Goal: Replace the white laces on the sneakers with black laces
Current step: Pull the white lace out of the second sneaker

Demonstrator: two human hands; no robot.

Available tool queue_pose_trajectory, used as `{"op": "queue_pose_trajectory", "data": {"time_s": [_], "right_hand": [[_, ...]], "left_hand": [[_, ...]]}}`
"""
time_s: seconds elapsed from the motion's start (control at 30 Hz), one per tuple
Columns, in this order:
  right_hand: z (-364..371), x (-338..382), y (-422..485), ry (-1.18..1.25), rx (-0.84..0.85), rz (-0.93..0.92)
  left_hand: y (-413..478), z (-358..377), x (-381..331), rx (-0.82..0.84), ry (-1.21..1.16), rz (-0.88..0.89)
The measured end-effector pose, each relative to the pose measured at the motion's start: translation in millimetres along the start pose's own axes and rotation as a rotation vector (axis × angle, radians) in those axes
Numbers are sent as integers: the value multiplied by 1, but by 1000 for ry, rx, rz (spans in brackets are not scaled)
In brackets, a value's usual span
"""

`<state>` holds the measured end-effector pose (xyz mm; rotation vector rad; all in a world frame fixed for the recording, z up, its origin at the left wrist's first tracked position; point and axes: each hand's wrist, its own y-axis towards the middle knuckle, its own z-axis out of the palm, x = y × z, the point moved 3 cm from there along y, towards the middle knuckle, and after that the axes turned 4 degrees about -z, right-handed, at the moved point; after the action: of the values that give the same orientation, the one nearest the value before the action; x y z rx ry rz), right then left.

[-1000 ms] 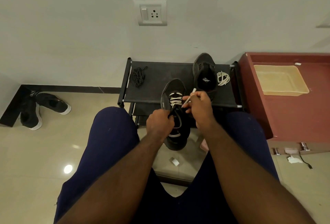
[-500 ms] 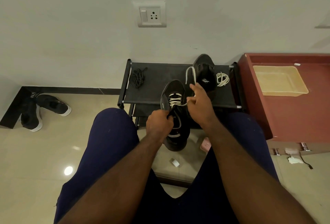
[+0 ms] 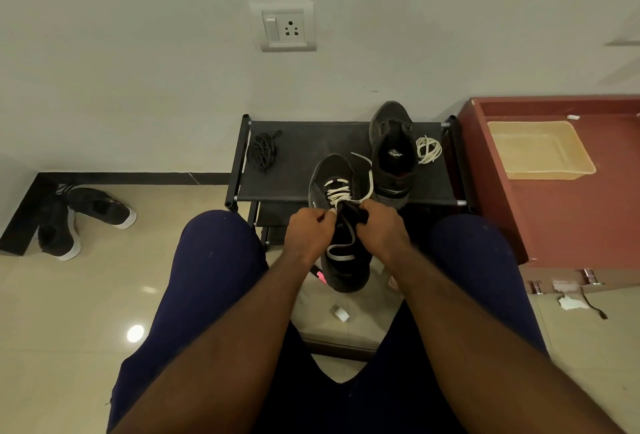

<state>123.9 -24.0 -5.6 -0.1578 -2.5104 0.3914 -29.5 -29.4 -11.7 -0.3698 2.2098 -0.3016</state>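
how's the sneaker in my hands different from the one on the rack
The held sneaker has a white lace threaded near its toe; the rack sneaker shows none. The held sneaker is gripped by the left hand and right hand; the rack sneaker stands untouched on the shoe rack. Both are black.

Black sneaker (image 3: 334, 177), white lace (image 3: 337, 191); navy trousers (image 3: 214, 278); maroon cabinet (image 3: 571, 219).
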Motion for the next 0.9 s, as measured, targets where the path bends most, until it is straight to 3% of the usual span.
{"op": "queue_pose_trajectory", "data": {"time_s": [0.13, 0.37, 0.63, 0.73, 0.8, 0.9], "right_hand": [[4, -1, -4, 42, 22, -1], [7, -5, -8, 53, 3, 12], [9, -5, -8, 85, 15, 21], [7, -6, -7, 84, 1, 26], [8, -7, -7, 94, 10, 36], [9, -7, -8, 96, 18, 39]], "left_hand": [[11, 1, 1, -6, -107, 2], [20, 10, 0, 144, -275, -111], [26, 8, -1, 205, -342, -166], [27, 5, -10, 243, -680, -297], [30, -4, -11, 160, -848, -377], [32, -15, 0, -4, -699, -365]]}}
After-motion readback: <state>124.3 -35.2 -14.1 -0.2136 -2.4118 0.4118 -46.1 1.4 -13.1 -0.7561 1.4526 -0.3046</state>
